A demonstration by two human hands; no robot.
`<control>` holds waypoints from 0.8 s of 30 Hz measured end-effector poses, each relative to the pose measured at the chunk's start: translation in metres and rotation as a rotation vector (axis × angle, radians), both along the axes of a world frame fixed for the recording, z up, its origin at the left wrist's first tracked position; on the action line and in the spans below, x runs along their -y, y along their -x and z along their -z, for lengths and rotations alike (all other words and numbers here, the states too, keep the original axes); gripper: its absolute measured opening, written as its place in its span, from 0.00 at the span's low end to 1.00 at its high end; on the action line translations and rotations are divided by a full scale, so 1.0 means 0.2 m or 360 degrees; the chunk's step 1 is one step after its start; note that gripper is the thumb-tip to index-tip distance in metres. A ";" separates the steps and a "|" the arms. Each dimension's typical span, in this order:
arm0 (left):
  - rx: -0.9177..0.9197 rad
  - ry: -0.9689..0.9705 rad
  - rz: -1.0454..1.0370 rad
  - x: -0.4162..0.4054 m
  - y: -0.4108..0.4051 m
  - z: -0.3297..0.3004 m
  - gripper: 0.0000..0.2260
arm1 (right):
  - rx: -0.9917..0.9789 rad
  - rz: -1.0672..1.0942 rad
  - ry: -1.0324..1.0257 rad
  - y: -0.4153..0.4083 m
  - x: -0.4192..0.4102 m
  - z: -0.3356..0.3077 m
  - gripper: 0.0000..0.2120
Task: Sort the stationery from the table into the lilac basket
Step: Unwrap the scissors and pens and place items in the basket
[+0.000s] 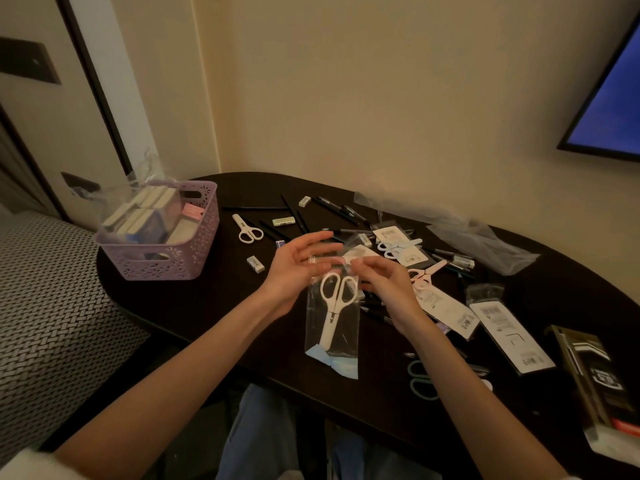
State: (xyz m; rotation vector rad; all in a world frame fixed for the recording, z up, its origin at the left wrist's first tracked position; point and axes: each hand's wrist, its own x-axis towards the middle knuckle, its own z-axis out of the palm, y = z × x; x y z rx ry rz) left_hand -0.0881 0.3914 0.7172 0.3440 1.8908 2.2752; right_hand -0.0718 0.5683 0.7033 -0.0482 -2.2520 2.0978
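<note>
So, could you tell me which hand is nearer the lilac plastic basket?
Left. The left hand is just right of the lilac plastic basket; the right hand lies farther right.

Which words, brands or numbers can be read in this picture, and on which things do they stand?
No text here can be read with certainty.
White packaging cards at the right: barcodes and small print, too blurred to read.
Dark box at the right edge: large pale lettering, too distorted to read.
Erasers on the table: printed sleeves, too small.
Pink label in the lilac basket: too small.
</note>
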 end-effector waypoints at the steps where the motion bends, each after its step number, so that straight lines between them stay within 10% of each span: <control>1: -0.0019 -0.0017 -0.0001 0.00 0.00 0.01 0.25 | -0.0025 -0.0008 -0.0024 0.00 0.00 0.01 0.07; 24: -0.0324 0.0575 -0.0270 0.03 0.03 0.05 0.07 | -0.0239 -0.0047 -0.0097 0.03 0.02 0.00 0.08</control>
